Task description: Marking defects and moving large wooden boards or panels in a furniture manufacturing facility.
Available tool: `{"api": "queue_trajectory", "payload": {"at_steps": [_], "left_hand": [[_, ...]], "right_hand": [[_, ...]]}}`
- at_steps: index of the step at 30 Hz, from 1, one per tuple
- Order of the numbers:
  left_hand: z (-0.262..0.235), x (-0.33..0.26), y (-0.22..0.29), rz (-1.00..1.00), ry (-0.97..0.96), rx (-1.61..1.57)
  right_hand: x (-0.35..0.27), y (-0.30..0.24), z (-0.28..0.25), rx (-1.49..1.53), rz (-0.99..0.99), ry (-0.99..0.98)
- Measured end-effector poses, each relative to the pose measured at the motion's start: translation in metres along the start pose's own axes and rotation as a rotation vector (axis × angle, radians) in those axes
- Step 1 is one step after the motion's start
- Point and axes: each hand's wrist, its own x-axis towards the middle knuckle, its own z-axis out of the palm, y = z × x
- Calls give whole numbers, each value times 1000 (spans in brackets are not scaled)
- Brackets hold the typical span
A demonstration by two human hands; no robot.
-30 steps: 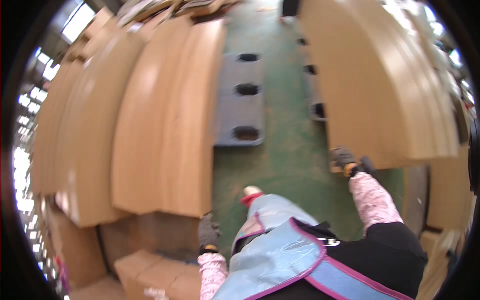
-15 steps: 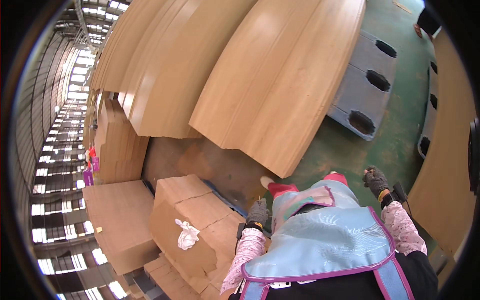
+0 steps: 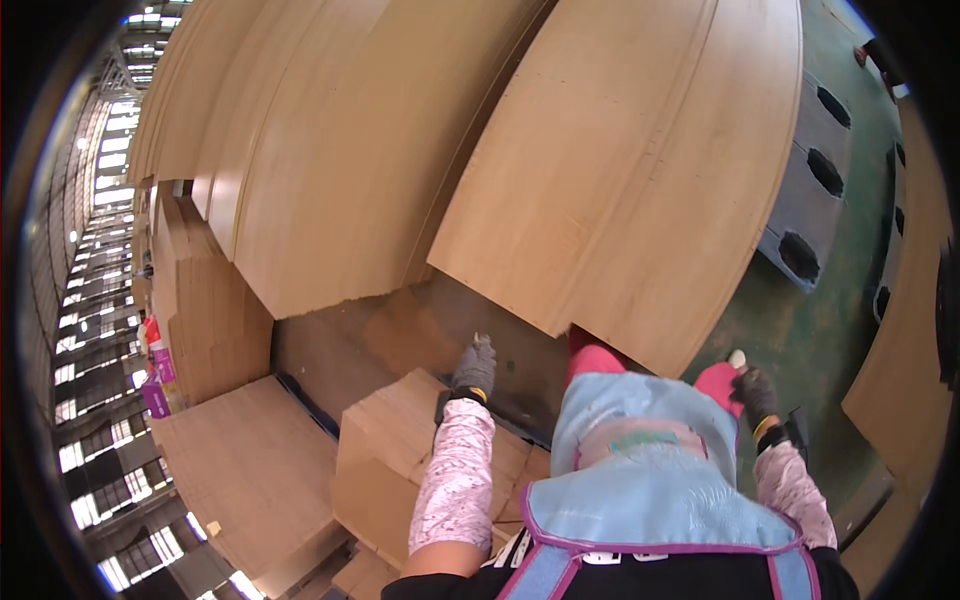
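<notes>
My left hand [image 3: 474,368], in a grey glove with bare fingertips, reaches forward over the brown floor, fingers stretched out and holding nothing visible. It is nearest to a cardboard-covered stack [image 3: 395,420] and the near edge of a long wood-grain panel stack [image 3: 600,190]. My right hand [image 3: 757,392], gloved alike, hangs beside my right leg with its fingers curled in; no object shows in it. Both wrists carry dark straps. A light blue apron [image 3: 650,490] with purple trim covers my front and legs.
More wood-grain panels [image 3: 330,170] stand stacked at the left. A low cardboard-topped stack [image 3: 250,460] lies at the lower left. Right of the panels is a grey pallet [image 3: 810,190] with dark holes. Another tan panel [image 3: 905,330] runs along the right edge.
I have moved nearer to the panel stack, and the view has shifted. My left arm now stretches farther forward. My right hand is closer to my leg. The white cloth on the cardboard no longer shows.
</notes>
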Motion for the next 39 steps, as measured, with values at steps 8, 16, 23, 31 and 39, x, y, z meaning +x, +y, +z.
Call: {"api": "queue_trajectory", "payload": {"at_steps": [8, 16, 23, 31, 39], "left_hand": [[-88, 110, 129, 178, 330, 783], [-136, 214, 79, 434, 430, 601], [-82, 182, 97, 543, 517, 748], [-181, 230, 70, 200, 282, -374], [-243, 274, 46, 593, 589, 857]], "right_hand": [[-41, -137, 204, -53, -183, -155], [-9, -185, 317, 96, -136, -251], [14, -169, 341, 20, -86, -204], [8, -187, 372, -50, -241, -303], [-6, -200, 363, 7, -290, -354]]}}
